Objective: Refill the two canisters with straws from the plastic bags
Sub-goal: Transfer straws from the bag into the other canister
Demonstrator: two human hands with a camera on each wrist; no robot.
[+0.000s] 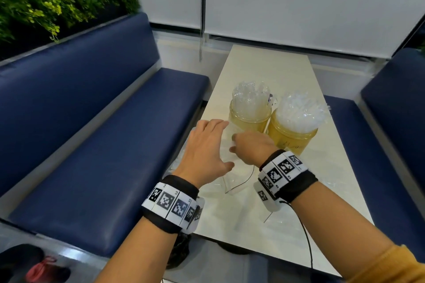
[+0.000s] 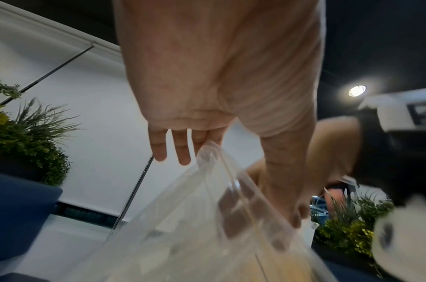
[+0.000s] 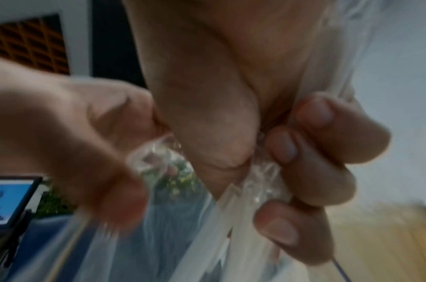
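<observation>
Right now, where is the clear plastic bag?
In the head view, the plastic bag lies on the table under both hands, just before the two canisters.

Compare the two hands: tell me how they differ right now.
The left hand has its fingers spread and nearly straight over the clear plastic bag; the right hand has its fingers curled, gripping bunched plastic. The left hand sits nearer the table's left edge, the right nearer the canisters. Both wear marker wristbands.
</observation>
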